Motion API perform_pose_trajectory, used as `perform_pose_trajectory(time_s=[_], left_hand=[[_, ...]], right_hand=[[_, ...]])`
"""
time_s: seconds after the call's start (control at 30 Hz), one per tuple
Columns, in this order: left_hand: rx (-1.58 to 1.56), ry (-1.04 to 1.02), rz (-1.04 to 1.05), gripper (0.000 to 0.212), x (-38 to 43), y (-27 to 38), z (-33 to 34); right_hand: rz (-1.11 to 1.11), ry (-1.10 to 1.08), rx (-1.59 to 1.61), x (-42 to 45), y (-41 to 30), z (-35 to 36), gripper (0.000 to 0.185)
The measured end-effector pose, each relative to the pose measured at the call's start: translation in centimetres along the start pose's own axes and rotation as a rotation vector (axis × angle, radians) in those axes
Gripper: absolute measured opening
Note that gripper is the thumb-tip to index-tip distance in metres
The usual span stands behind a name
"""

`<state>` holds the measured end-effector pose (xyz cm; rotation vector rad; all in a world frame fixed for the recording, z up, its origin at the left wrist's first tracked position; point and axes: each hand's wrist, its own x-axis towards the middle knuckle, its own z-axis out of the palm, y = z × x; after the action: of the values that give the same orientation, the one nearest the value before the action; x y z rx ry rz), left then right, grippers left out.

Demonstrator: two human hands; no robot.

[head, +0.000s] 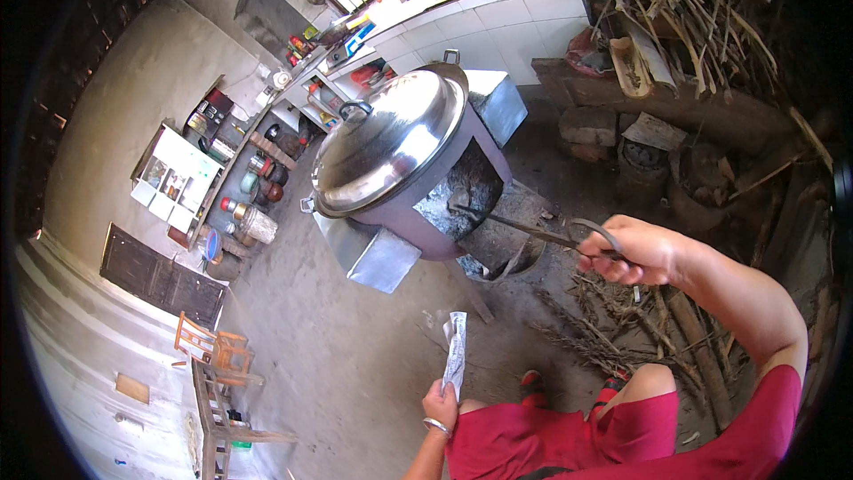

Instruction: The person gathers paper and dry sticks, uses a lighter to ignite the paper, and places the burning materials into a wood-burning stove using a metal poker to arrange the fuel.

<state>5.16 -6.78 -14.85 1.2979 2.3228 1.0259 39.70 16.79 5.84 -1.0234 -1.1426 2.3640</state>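
My right hand [626, 253] is closed around the looped handle of long iron fire tongs [533, 230]. The far end of the tongs reaches into the dark firebox opening [476, 190] of a round wood-burning stove [393, 227]; its tip is hard to make out against the soot. On the stove sits a wide wok covered by a shiny domed metal lid [393, 140] with a dark handle. My left hand [441, 407], a bracelet at its wrist, grips a folded sheet of printed paper [455, 350] that points up towards the stove.
Sticks and split wood [666, 340] lie on the floor at my right. A heap of dry branches [680, 20] is stacked beside a white-tiled counter [513, 13]. Sheet-metal side shelves [386, 260] jut from the stove. Jars [256, 223] and a wooden chair [230, 353] stand at the left.
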Motion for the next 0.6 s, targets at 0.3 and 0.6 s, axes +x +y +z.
perform_pose_trajectory(time_s=[0.3,0.6], left_hand=[[-0.036,-0.066,0.062,0.018,1.7,0.3,1.9],[-0.074,-0.081,0.151,0.012,0.6,0.0,2.5]], right_hand=[[-0.181,0.303,0.104,-15.9,6.7,-0.9,0.031],[-0.077,0.417,0.114,-27.9,17.2,-3.8,0.032]])
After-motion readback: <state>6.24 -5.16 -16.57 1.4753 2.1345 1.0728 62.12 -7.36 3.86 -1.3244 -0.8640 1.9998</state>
